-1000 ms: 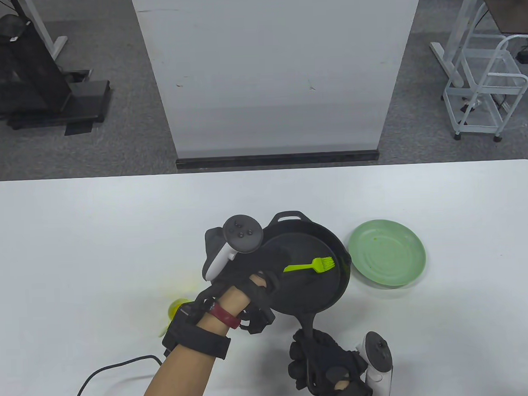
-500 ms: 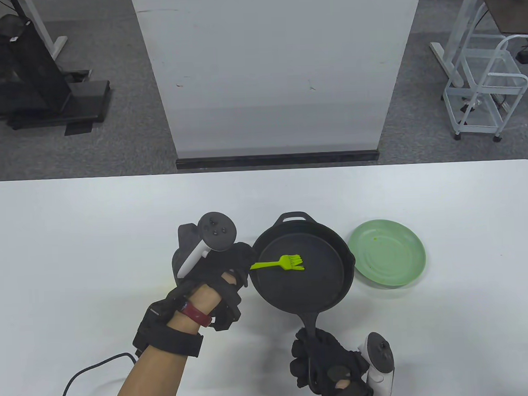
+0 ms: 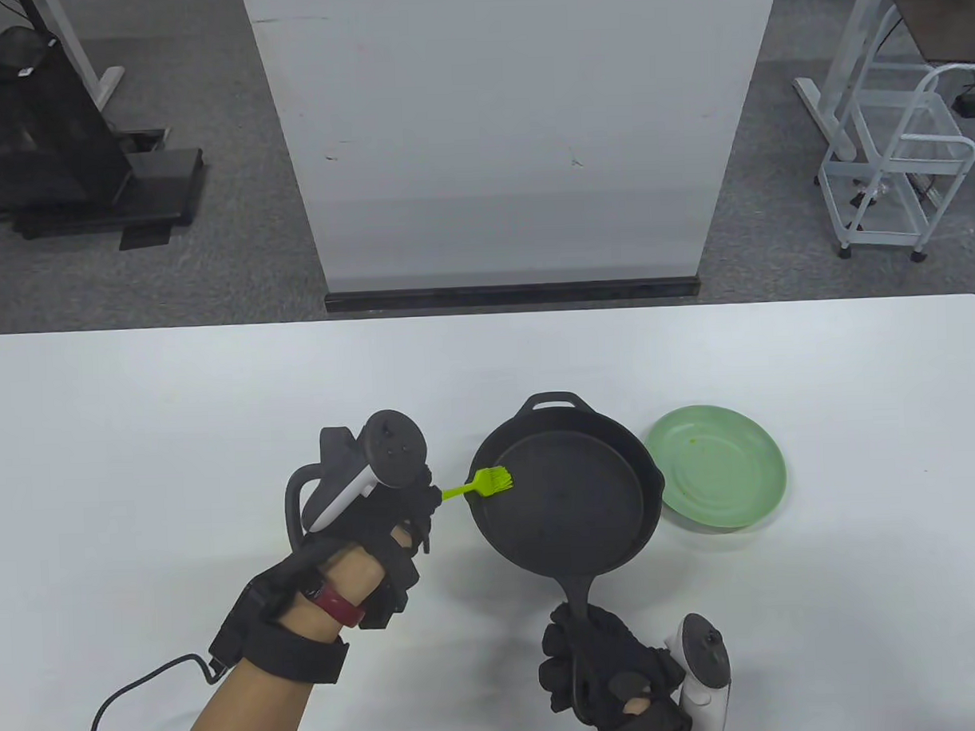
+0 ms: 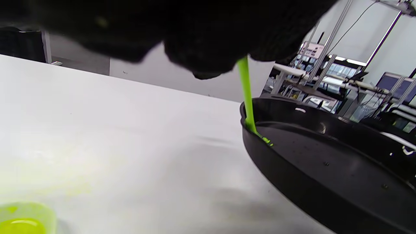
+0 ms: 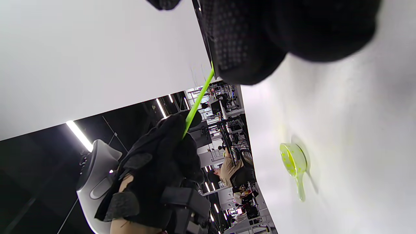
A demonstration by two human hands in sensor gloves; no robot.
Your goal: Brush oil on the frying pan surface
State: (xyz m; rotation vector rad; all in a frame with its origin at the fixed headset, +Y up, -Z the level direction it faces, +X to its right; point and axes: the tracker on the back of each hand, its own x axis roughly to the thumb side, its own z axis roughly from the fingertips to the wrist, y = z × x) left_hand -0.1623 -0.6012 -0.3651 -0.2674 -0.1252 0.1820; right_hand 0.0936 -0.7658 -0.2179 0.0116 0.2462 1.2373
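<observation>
Black frying pan (image 3: 568,494) sits tilted above the white desk (image 3: 137,410), its near-left side raised off the surface in the left wrist view; small loop handle at the far rim, long handle pointing toward the person. Right hand (image 3: 606,681) clenched around the long handle at the desk's near edge; grip firm on the pan, white tracker (image 3: 702,670) on its back. Left hand (image 3: 380,505) just left of the pan, fingers closed on the stem of the green brush (image 3: 480,486); its own tracker (image 3: 371,461) on top. Brush bristles lie over the pan's left rim, tip reaching just inside; from the left wrist view the bristles seem to touch the inner wall, though the contact itself is partly hidden by the rim. Green plate (image 3: 719,477) rests flat just right of the pan, close to its rim, whether touching I cannot tell. Small yellow-green oil dish (image 4: 24,219) stands on the desk near the left hand, a faint yellowish smear (image 4: 48,165) on the desk beside it; in the right wrist view the dish shows a short handle. Black cable (image 3: 139,697) trails from the left wrist across the desk.
</observation>
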